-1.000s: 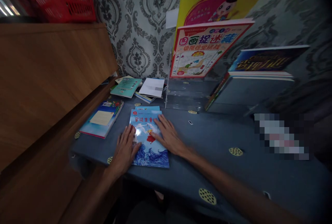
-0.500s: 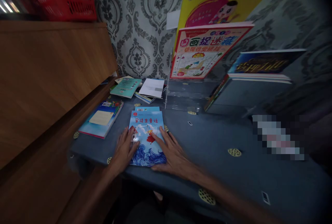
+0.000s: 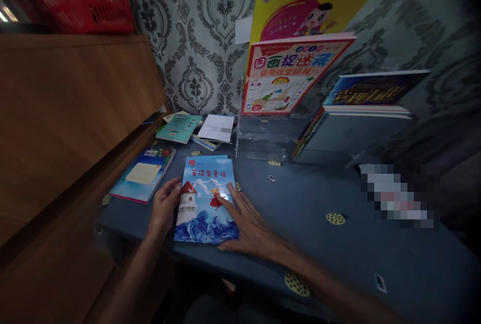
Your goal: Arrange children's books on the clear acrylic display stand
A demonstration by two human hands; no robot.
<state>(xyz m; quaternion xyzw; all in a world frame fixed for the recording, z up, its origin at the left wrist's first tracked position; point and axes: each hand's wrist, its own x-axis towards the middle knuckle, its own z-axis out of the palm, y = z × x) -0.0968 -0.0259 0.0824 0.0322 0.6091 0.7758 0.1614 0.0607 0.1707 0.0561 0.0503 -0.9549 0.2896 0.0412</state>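
The wave book (image 3: 206, 226) lay on the bench (image 3: 296, 209). Left hand (image 3: 163, 208) was curled at its left edge, grip unclear; right hand (image 3: 246, 221) was spread on its right. Behind it were booklets (image 3: 180, 129) and, farther right, the rack (image 3: 259, 149).

Head-worn view, forward and down
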